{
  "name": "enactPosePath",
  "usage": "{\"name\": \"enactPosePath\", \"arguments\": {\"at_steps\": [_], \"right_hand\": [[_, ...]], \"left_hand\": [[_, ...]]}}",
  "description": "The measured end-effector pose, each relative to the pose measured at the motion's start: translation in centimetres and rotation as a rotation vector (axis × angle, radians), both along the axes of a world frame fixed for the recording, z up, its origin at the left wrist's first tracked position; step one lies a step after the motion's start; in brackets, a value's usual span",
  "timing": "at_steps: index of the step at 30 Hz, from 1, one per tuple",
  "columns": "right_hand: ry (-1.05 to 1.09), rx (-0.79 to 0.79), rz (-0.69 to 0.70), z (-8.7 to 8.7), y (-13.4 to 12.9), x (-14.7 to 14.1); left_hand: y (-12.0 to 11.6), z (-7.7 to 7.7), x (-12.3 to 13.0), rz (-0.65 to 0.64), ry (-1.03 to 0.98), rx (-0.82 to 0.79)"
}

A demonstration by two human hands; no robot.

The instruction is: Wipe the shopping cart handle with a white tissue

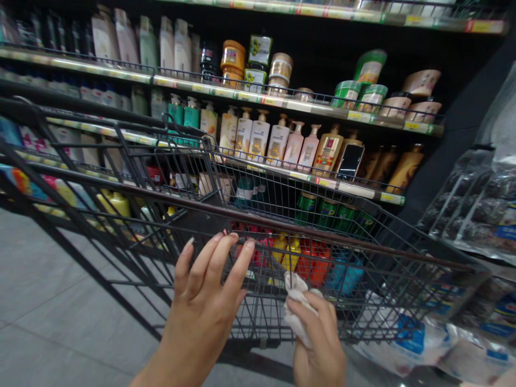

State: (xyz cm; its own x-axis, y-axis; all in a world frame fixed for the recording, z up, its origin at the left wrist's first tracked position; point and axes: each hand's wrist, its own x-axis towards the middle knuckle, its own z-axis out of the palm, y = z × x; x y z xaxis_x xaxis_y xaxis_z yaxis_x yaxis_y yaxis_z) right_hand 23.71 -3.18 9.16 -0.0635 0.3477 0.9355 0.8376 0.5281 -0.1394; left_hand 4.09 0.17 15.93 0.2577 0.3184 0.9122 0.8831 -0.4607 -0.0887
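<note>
A dark metal shopping cart (262, 216) stands sideways across the view. My left hand (212, 290) is at the near side of its basket, fingers spread and nothing held, the fingertips just below the top rail. To the right, my right hand (320, 333) has its fingers closed round a crumpled white cloth or tissue (297, 306), pressed up to the wire mesh of the basket. Part of the cloth is hidden behind the fingers.
Shelves (300, 105) of pump bottles (260, 137) and jars (233, 56) rise behind the cart. Plastic-wrapped packs (475, 199) are stacked at the right. Grey floor tiles (44, 317) show at the lower left.
</note>
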Motion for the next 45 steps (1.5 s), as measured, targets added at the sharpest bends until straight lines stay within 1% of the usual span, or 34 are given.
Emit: {"name": "enactPosePath", "arguments": {"at_steps": [2, 3, 4, 5, 6, 7, 8, 9, 10, 12, 14, 16, 18, 20, 24, 28, 31, 35, 36, 38, 40, 42, 44, 45], "right_hand": [[0.157, -0.132, 0.167, 1.6, -0.8, 0.6], [0.276, -0.168, 0.236, 2.4, -1.0, 0.6], [0.408, -0.171, 0.29, 3.1, -1.1, 0.5], [0.542, -0.14, 0.319, 3.6, -0.9, 0.1], [0.669, -0.087, 0.314, 4.0, -0.6, -0.5], [0.764, -0.02, 0.278, 4.3, -0.2, -1.2], [0.806, 0.053, 0.217, 4.5, 0.3, -1.9], [0.783, 0.142, 0.144, 4.7, 0.9, -2.7], [0.701, 0.235, 0.069, 4.8, 1.4, -3.5], [0.457, 0.356, -0.029, 4.9, 2.5, -5.0], [0.276, 0.367, -0.056, 5.0, 3.3, -6.3], [0.242, 0.33, -0.068, 4.8, 3.9, -7.4], [0.224, 0.311, -0.106, 4.4, 4.2, -8.3], [0.161, 0.31, -0.158, 3.8, 4.4, -8.8], [0.068, 0.321, -0.256, 1.8, 4.2, -8.8], [0.019, 0.297, -0.308, -0.7, 3.6, -7.6], [-0.053, 0.282, -0.285, -2.8, 3.0, -6.2], [-0.018, 0.13, -0.257, -5.0, 1.7, -4.1], [0.005, 0.102, -0.241, -5.3, 1.2, -3.5], [0.088, 0.101, -0.192, -5.3, 0.0, -2.2], [0.297, 0.109, -0.117, -4.5, -1.0, -1.0], [0.62, 0.067, 0.011, -2.9, -1.6, -0.2], [0.93, -0.031, 0.197, -0.5, -1.7, -0.3], [1.02, -0.093, 0.285, 0.8, -1.5, -0.7]], "left_hand": [[0.0, -0.1, 0.0, 0.004, -0.002, -0.001], [0.0, -0.1, 0.1, 0.006, -0.002, -0.001], [0.0, -0.1, 0.1, 0.008, -0.002, 0.0], [0.0, -0.1, 0.1, 0.009, -0.004, 0.0], [0.0, -0.1, 0.1, 0.007, -0.006, 0.0], [0.0, -0.1, 0.1, 0.005, -0.007, -0.001], [0.0, -0.1, 0.1, 0.001, -0.007, 0.001], [0.0, 0.0, 0.1, -0.004, -0.009, 0.002], [0.0, 0.0, 0.1, -0.01, -0.011, 0.004], [0.0, 0.0, 0.2, -0.017, -0.011, 0.006], [0.0, -0.1, 0.2, -0.017, -0.017, 0.009], [0.1, -0.2, 0.2, -0.012, -0.032, 0.015], [0.2, -0.3, 0.1, -0.014, -0.05, 0.01], [0.2, -0.3, -0.1, -0.031, -0.057, 0.0], [0.1, -0.3, -0.4, -0.05, -0.061, -0.026], [0.0, -0.4, -0.2, -0.043, -0.08, -0.029], [-0.1, -0.3, -0.1, -0.042, -0.089, -0.038], [-0.2, -0.1, -0.1, -0.047, -0.079, -0.05], [-0.3, -0.1, -0.1, -0.05, -0.077, -0.05], [-0.3, 0.0, -0.2, -0.058, -0.071, -0.056], [-0.3, 0.1, -0.3, -0.068, -0.069, -0.069], [-0.4, 0.2, -0.3, -0.077, -0.071, -0.08], [-0.5, 0.2, -0.3, -0.082, -0.071, -0.081], [-0.5, 0.3, -0.3, -0.083, -0.069, -0.079]]}}
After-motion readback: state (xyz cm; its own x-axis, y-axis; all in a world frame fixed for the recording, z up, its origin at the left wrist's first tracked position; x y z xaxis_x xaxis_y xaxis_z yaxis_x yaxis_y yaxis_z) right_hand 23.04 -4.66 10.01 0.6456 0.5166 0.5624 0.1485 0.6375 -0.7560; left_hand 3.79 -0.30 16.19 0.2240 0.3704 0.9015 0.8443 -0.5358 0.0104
